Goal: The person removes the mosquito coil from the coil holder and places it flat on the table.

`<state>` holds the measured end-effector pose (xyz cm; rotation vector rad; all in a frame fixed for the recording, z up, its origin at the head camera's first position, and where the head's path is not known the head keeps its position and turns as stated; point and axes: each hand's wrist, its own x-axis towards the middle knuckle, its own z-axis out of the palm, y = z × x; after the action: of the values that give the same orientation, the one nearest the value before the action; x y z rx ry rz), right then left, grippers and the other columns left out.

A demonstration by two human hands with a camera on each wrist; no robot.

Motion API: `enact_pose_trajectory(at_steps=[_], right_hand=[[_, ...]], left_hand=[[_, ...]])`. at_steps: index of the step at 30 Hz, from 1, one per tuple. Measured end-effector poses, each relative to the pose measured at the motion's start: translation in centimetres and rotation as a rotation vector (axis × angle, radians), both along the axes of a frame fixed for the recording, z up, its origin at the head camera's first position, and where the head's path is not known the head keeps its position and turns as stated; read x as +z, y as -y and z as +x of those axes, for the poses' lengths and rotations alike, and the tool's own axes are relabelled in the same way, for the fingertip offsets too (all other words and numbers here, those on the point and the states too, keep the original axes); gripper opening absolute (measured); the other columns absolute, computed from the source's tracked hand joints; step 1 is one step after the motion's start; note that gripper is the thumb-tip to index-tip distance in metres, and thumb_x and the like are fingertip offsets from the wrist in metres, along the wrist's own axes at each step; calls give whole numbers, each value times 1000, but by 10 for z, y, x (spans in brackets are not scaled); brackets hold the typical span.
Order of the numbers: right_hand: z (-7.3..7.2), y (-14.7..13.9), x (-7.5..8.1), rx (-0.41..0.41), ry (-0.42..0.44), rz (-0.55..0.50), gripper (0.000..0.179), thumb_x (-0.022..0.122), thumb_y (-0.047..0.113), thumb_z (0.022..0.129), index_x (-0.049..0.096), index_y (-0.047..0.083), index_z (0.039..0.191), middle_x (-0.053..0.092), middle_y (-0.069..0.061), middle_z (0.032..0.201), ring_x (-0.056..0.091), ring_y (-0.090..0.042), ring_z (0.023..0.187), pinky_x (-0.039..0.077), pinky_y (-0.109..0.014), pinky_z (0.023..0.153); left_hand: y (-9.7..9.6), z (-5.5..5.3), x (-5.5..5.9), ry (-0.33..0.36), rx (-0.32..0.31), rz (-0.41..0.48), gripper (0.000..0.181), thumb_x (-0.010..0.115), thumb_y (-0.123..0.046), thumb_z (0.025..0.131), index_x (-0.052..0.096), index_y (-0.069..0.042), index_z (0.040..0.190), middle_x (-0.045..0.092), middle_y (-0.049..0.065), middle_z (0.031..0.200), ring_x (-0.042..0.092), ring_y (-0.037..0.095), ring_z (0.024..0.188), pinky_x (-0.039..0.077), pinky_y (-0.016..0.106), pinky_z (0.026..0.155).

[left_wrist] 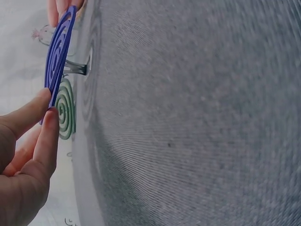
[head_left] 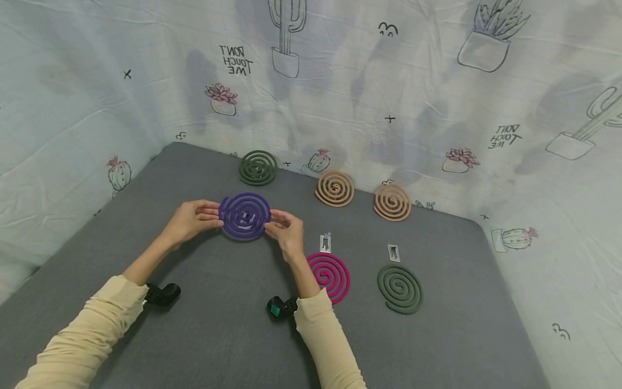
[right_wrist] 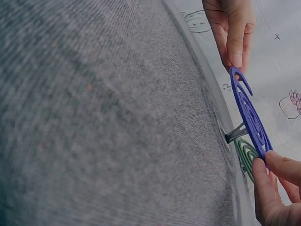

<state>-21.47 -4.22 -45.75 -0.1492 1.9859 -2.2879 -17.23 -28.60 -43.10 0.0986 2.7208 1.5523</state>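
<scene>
A purple mosquito coil is raised above the grey table, pinched at opposite edges by both hands. My left hand has its left edge between thumb and fingers. At the right edge, my right hand pinches it the same way. Under the coil's middle stands a small metal coil stand, its upper end at the coil; whether it is seated there I cannot tell. In the right wrist view the purple coil tilts slightly over that stand.
A dark green coil and two orange coils, one left and one right, line the back edge. Near my right forearm lie a pink coil, another green coil and two flat metal stands. Printed cloth hangs behind.
</scene>
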Motion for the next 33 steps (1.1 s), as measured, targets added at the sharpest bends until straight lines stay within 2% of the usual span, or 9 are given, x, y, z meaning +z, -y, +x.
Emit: enact_pose_trajectory(at_steps=[3,8,11,19,23,25,27,30,33], right_hand=[[0,1,1,-31,-27,15,35,72,-25,90,70,-22,125,75,-36,119,72,-5,82,67,-21,79],[-1,3,1,-84,-79,5,28,74,-23,90,72,-23,118,77,-36,110,68,0,79,62,-11,75],[-1,4,0,-111,-91,-31,26,75,-23,90,72,-25,115,76,-37,106,66,1,77,60,-10,74],[2,3,5,-31,-18,-81,47,76,-22,88,67,-19,134,74,-32,127,71,-3,88,66,-19,83],[1,0,6,-9,-16,-114,51,74,-26,87,64,-21,137,77,-19,110,70,-3,85,66,-18,81],[0,-2,7,4,-1,-133,51,72,-27,87,63,-22,137,76,-9,100,70,-2,82,65,-16,79],[0,-4,7,22,19,-149,51,70,-28,88,61,-23,138,74,-2,96,69,-1,81,65,-15,78],[-1,-7,7,46,34,-157,51,69,-28,89,60,-23,139,72,2,93,69,0,81,64,-15,79],[-2,-9,7,55,42,-159,52,69,-27,89,59,-23,140,73,3,93,70,-1,82,65,-16,82]], left_hand=[[-1,2,2,20,13,26,53,72,-2,105,51,24,146,65,43,136,72,46,122,58,8,80],[-4,3,3,46,34,90,54,74,-2,104,51,25,145,64,43,138,71,-1,100,59,8,82],[-7,3,3,45,42,140,52,74,1,103,51,26,142,64,44,136,63,-15,90,60,9,82],[-14,2,4,32,91,153,51,76,0,101,52,25,139,66,43,132,61,-17,85,59,8,78],[-11,1,-1,30,63,174,48,73,-2,104,53,23,139,67,39,132,63,-16,89,59,8,82],[-7,1,-4,40,40,221,42,67,-2,108,53,24,139,73,29,123,65,-14,92,60,10,86],[-2,1,-8,72,21,293,37,60,-1,111,52,24,138,76,10,113,67,-12,95,60,11,90],[1,-1,-11,140,12,426,30,52,2,114,52,25,134,72,-12,102,70,-9,94,62,13,92],[0,-4,-12,185,13,504,24,48,4,114,53,22,129,70,-14,97,72,-7,93,63,14,91]])
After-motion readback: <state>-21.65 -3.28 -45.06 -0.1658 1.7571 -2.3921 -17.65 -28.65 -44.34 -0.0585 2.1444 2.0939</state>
